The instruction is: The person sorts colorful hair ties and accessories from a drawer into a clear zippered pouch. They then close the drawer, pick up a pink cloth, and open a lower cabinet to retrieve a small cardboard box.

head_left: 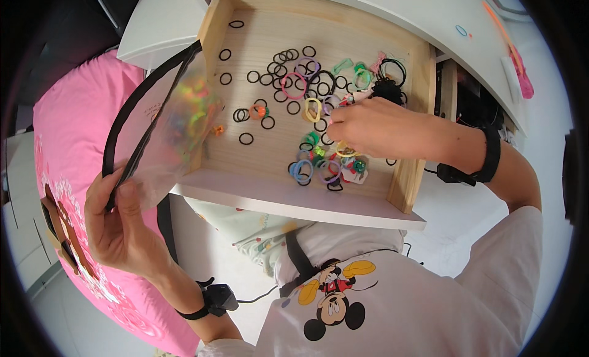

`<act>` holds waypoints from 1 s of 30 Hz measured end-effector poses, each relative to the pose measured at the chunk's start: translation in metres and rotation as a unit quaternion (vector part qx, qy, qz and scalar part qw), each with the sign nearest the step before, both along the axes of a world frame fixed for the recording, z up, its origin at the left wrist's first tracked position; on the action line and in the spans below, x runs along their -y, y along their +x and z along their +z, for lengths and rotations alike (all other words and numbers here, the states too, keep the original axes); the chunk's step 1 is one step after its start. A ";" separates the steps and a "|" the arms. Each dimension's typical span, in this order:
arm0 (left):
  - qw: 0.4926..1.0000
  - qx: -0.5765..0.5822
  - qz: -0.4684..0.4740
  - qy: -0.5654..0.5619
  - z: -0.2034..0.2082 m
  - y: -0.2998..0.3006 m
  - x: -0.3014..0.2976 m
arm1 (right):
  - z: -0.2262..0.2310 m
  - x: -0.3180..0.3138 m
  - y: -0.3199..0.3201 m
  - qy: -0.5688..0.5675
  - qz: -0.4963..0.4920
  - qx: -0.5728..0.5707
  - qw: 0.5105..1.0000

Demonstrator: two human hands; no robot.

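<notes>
My left hand (126,225) pinches the black-edged rim of a clear zip bag (169,139) between thumb and fingers. Colourful small things show blurrily through the bag, which hangs at the left side of an open wooden drawer (294,207). Over the drawer's right half, my right hand (377,129) reaches down with bent, closed fingers; its fingertips are partly hidden, and I cannot make out what they hold. Around it lie many black hair ties (246,138), a pink hair tie (294,85), a yellow hair tie (313,110), a blue hair tie (301,171) and a black scrunchie (388,90).
White furniture tops (454,35) border the drawer's far side, with a small blue ring (461,30) and a long orange-pink item (518,69) on the right. Pink floral bedding (73,130) is at the left. Close below the drawer front is my lap.
</notes>
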State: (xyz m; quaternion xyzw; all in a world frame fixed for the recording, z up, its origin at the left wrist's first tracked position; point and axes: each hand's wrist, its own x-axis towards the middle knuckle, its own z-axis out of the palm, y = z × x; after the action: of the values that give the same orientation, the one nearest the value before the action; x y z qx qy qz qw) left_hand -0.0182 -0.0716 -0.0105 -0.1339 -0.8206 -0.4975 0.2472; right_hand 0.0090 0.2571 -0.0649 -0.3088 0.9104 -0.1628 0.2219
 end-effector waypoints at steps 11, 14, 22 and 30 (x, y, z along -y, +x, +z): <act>1.000 0.003 0.019 -0.010 -0.001 -0.002 0.005 | 0.004 -0.006 0.012 -0.035 -0.026 -0.011 0.999; 1.000 -0.001 0.012 -0.002 -0.002 -0.003 0.003 | -0.003 -0.008 0.010 -0.006 -0.032 -0.026 0.999; 0.999 -0.007 0.046 -0.025 -0.002 -0.003 0.004 | 0.012 -0.041 -0.012 -0.017 -0.167 -0.045 0.985; 0.997 -0.009 0.053 -0.053 -0.001 -0.006 0.005 | -0.005 -0.056 -0.005 0.145 -0.199 -0.053 0.968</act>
State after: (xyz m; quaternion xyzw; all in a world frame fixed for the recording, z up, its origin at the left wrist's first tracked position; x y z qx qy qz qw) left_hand -0.0237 -0.0768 -0.0118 -0.1082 -0.8492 -0.4387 0.2733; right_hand 0.0037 0.3132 -0.0699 -0.0937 0.9779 -0.0534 0.1789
